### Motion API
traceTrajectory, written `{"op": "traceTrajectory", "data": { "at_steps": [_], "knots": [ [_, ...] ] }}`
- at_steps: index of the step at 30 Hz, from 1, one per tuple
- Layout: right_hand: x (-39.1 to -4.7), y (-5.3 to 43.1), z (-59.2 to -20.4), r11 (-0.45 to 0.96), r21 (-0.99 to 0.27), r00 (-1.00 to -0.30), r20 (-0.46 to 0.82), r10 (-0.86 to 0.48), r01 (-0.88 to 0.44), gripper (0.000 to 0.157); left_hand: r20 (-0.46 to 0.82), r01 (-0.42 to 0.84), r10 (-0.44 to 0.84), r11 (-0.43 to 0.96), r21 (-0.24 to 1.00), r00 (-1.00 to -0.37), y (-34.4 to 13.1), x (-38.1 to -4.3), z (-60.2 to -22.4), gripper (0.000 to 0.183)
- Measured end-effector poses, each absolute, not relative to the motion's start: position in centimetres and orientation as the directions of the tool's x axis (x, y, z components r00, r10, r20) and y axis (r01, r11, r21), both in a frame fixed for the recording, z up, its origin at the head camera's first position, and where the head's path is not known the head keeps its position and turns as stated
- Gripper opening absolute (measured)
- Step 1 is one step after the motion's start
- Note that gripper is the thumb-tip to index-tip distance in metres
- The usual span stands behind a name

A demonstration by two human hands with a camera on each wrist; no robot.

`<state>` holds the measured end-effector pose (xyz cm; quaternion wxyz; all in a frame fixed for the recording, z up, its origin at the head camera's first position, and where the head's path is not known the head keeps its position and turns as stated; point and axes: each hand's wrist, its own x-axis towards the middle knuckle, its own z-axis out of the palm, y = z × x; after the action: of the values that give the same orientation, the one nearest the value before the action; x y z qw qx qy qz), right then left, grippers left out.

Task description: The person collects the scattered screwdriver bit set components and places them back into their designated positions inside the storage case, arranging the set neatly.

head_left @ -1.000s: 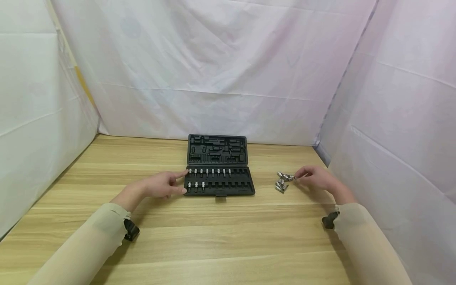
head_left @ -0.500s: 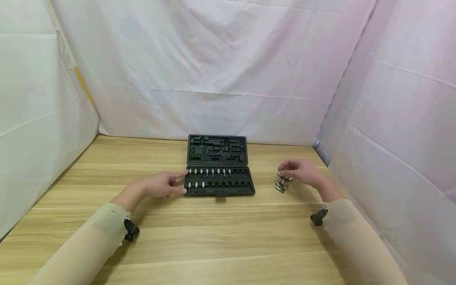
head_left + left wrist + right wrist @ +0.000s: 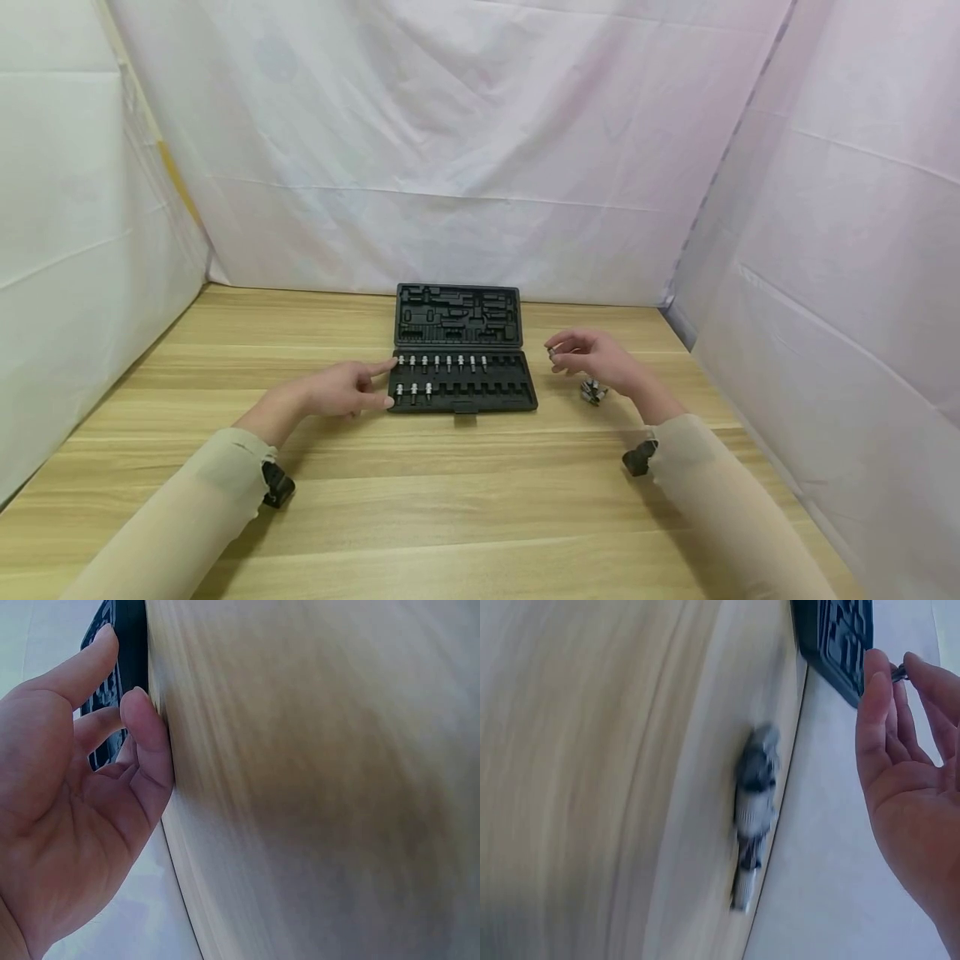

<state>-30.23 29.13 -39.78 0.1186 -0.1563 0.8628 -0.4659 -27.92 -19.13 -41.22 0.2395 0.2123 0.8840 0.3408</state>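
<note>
A black socket case (image 3: pixel 480 402) lies opened flat on the table, its lid (image 3: pixel 457 337) folded back. Several silver bit sockets (image 3: pixel 448 361) fill the left of its upper row, and three bit sockets (image 3: pixel 414 392) stand at the left of the lower row. My left hand (image 3: pixel 333 389) rests at the case's left side, straight index finger and thumb touching its edge. Just right of the case, my right hand (image 3: pixel 596 357) pinches one bit socket (image 3: pixel 898 673) between thumb and fingertips. A small pile of bit sockets (image 3: pixel 592 392) lies beneath that hand.
The slots (image 3: pixel 491 389) to the right in the lower row, and a few at the upper row's right end, are bare. White cloth walls (image 3: pixel 450 150) enclose the wooden table (image 3: pixel 450 508) at the back and both sides.
My right hand has taken a bit socket from the pile and moved left with it toward the case. The left hand and the case have stayed in place.
</note>
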Motion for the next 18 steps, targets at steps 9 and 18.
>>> {"op": "traceTrajectory", "data": {
  "at_steps": [9,18],
  "knots": [
    [-31.0,26.4,-40.5,0.460,-0.879,-0.925,-0.064,-0.375,-0.126,0.042,-0.280,0.216,0.539,0.682,0.698,-0.794,-19.0,-27.8,-41.1,0.089],
    [-31.2,24.0,-40.2,0.473,-0.873,-0.935,-0.061,-0.348,-0.119,0.038,-0.280,0.214,0.532,0.687,0.694,-0.799,-19.0,-27.8,-41.1,0.089]
  ]
}}
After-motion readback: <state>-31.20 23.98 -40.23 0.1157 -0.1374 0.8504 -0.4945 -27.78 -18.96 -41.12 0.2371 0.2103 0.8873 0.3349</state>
